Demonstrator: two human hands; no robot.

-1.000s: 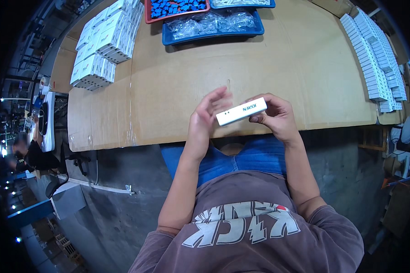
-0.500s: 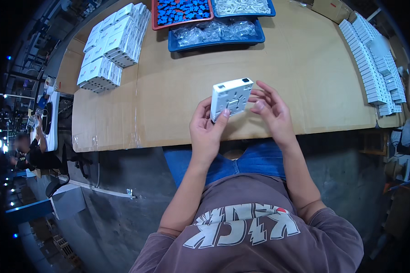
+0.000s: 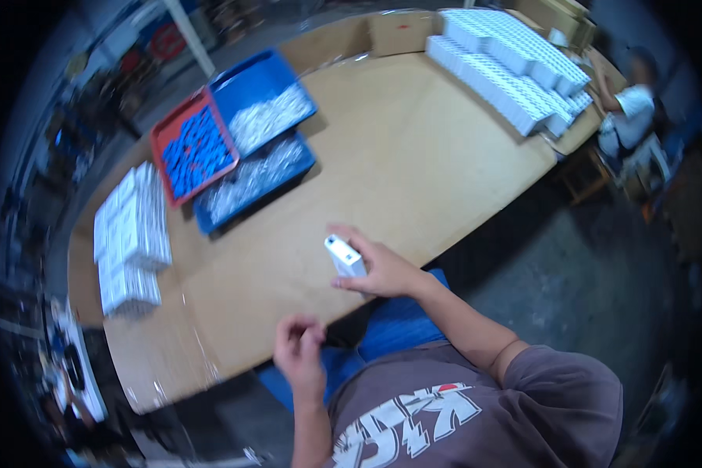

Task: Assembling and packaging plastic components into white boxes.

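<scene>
A flat white plastic device (image 3: pixel 346 259) with dark port openings on its narrow edge is in my right hand (image 3: pixel 366 267). It stands tilted above the table's near edge, my thumb on one side and my fingers round the other. My left hand (image 3: pixel 300 351) is off to the left, apart from the device, near the table's front edge. Its fingers are loosely curled with a gap to the thumb, a little blurred, and I see nothing in them.
Stacked white boxes (image 3: pixel 135 234) stand on the cardboard-covered table (image 3: pixel 398 156) at left. Behind are a red tray (image 3: pixel 162 160) of blue pieces, a blue tray (image 3: pixel 238 78) of white pieces and another blue tray (image 3: pixel 205 221) of clear bags. White units (image 3: pixel 515 66) and a person (image 3: pixel 636 109) are far right.
My left hand has let go of the white device and drawn away to the left. My right hand now grips it alone. The whole view has swung toward the right.
</scene>
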